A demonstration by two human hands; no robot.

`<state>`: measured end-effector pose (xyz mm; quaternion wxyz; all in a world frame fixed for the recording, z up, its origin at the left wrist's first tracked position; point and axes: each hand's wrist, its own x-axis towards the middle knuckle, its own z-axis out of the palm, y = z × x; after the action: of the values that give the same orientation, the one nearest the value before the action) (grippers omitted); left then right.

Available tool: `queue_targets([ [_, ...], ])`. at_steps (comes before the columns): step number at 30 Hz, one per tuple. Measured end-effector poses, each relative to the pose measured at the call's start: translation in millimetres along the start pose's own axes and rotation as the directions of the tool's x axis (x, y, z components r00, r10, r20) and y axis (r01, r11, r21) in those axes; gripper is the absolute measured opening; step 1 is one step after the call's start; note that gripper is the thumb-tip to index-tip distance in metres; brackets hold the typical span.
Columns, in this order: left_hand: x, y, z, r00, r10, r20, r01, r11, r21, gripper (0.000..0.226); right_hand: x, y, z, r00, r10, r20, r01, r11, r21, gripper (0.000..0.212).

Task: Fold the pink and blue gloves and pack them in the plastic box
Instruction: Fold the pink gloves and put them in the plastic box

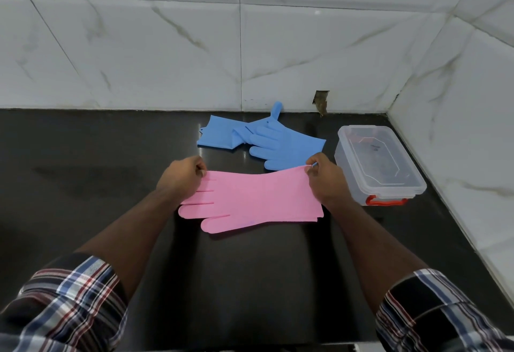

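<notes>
The pink gloves [250, 198] lie flat and stacked on the black counter, fingers pointing left, cuffs to the right. My left hand [182, 175] pinches the fingertip end at the far corner. My right hand [326, 177] pinches the far corner of the cuff. Behind them, two blue gloves [267, 137] lie crossed over each other near the wall. The clear plastic box [378, 162] stands to the right with its lid on and a red latch at its near end.
The black counter [83, 162] runs back to a white marble-tiled wall and a side wall on the right. A small chipped hole [321, 101] shows in the tiles behind the blue gloves. Checked sleeves cover both my forearms low in view.
</notes>
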<state>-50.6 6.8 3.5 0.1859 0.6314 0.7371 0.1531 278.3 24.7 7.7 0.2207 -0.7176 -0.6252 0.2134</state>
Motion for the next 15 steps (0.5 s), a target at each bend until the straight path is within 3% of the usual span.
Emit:
queue_targets([
  [6, 0, 1, 3, 0.998, 0.019, -0.056, -0.022, 0.999, -0.048, 0.019, -6, 3, 2, 0.997, -0.008, 0.074, 0.022, 0.98, -0.196, 0.045],
  [9, -2, -4, 2, 0.997, -0.009, -0.079, 0.003, 0.997, -0.078, 0.015, -13, 1, -1, 0.998, -0.058, 0.029, 0.063, 0.977, -0.203, 0.04],
  [15, -34, -28, -9, 0.999, -0.021, -0.048, 0.011, 0.98, -0.198, 0.019, -46, -18, 10, 0.947, -0.195, 0.254, 0.228, 0.968, -0.106, 0.02],
])
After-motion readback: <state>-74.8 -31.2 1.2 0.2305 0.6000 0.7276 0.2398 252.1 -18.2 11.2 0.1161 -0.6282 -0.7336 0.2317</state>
